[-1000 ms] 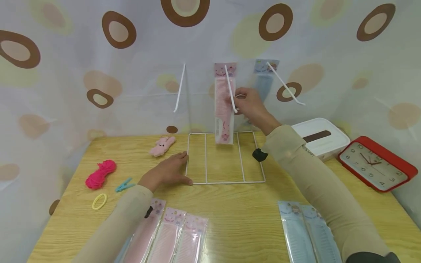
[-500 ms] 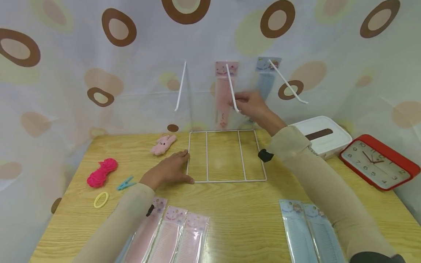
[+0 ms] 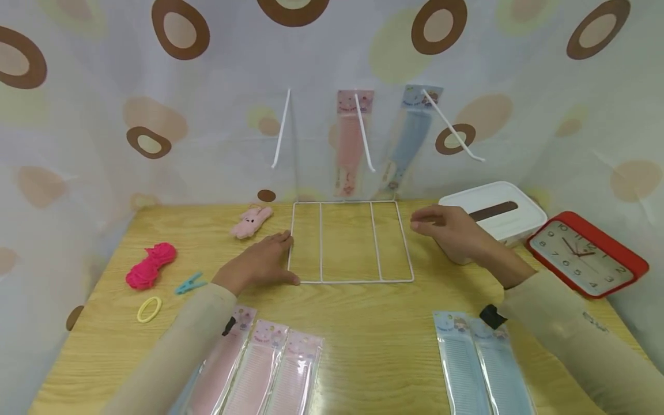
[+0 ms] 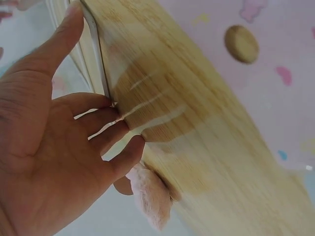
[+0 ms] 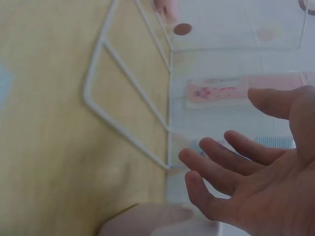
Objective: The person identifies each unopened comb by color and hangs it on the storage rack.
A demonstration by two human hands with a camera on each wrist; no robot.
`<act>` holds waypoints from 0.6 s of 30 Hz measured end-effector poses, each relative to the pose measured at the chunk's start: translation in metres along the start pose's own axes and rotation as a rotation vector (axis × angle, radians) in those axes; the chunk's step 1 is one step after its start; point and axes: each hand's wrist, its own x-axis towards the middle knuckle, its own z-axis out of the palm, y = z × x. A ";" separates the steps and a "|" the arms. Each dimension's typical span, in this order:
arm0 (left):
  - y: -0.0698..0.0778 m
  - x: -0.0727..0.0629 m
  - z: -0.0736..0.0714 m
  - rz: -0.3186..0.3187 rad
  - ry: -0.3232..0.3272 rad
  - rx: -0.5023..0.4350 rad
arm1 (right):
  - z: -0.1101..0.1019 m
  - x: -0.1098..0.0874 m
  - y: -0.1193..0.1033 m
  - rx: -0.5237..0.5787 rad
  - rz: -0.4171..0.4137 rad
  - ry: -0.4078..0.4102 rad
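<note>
The pink comb pack hangs from the middle prong of the white wire rack, and the blue comb pack hangs from the right prong, its lower end leaning to the left. Besides these there is the left prong, so two of the three prongs carry a pack. I judge the hanging work to be in an early stage: these two packs are placed, while three pink packs and two blue packs lie on the table in front. A blue strip shows next to the left sleeve, but it is mostly hidden and I cannot tell what it is.

The left hand rests at the left side of the rack's base, its fingers extended and thumb spread apart, seeming to touch the wire without gripping it. The right hand is to the right of the base, apart from it, with relaxed, separated fingers and nothing between them.

Near this hand is a white box, then a red clock. On the other side lie a pink plush toy, a blue clip, pink yarn and a yellow ring.
</note>
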 end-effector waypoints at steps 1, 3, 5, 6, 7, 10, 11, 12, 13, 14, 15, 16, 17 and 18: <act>-0.001 0.000 -0.001 -0.001 -0.002 0.001 | 0.001 -0.007 0.005 -0.003 0.011 0.003; -0.002 0.000 -0.002 -0.003 -0.007 0.002 | 0.002 -0.020 0.013 -0.013 0.015 0.018; -0.005 0.000 -0.002 0.000 -0.010 0.005 | 0.004 -0.034 0.019 -0.029 -0.005 0.043; -0.005 0.000 -0.002 -0.001 -0.011 0.004 | 0.005 -0.042 0.022 -0.032 -0.018 0.054; -0.006 0.000 -0.002 -0.002 -0.012 0.002 | 0.007 -0.049 0.025 -0.036 -0.035 0.065; -0.007 -0.001 0.000 -0.004 -0.013 -0.007 | 0.011 -0.074 0.033 -0.050 -0.049 0.087; -0.008 -0.001 0.001 -0.003 -0.015 -0.012 | 0.013 -0.083 0.036 -0.053 -0.042 0.088; -0.008 -0.001 0.002 -0.002 -0.017 -0.009 | 0.015 -0.092 0.040 -0.063 -0.034 0.094; -0.008 -0.001 0.003 -0.003 -0.018 -0.008 | 0.017 -0.100 0.043 -0.078 -0.022 0.103; -0.008 -0.001 0.003 -0.002 -0.019 -0.006 | 0.020 -0.109 0.047 -0.087 -0.002 0.113; -0.008 -0.002 0.004 -0.001 -0.018 -0.004 | 0.023 -0.119 0.051 -0.102 0.032 0.122; -0.008 -0.003 0.004 0.001 -0.017 0.000 | 0.026 -0.128 0.055 -0.116 0.061 0.132; -0.008 -0.004 0.004 0.002 -0.015 0.002 | 0.029 -0.137 0.059 -0.139 0.099 0.141; -0.007 -0.005 0.004 0.002 -0.012 0.003 | 0.032 -0.145 0.063 -0.159 0.149 0.142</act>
